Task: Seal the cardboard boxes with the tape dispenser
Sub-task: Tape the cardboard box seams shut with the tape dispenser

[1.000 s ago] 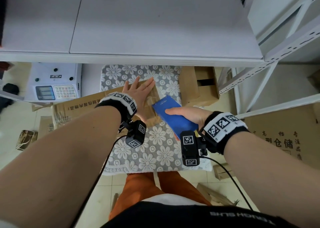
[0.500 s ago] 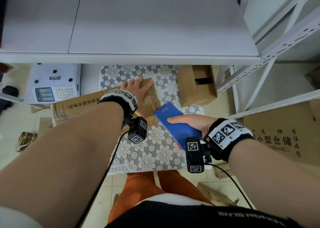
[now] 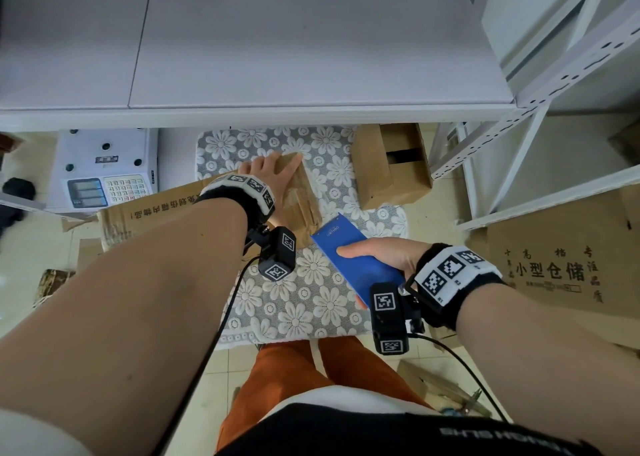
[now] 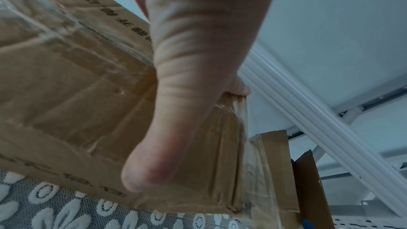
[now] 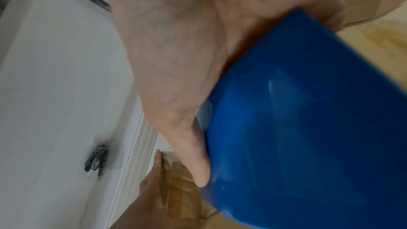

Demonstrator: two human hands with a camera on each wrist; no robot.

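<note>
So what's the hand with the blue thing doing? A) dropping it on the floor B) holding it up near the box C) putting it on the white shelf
B: the right hand grips the blue tape dispenser beside the box.

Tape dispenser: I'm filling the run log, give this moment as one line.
left hand flat on cardboard box | right hand grips blue tape dispenser by box's near end | box on floral cloth
</note>
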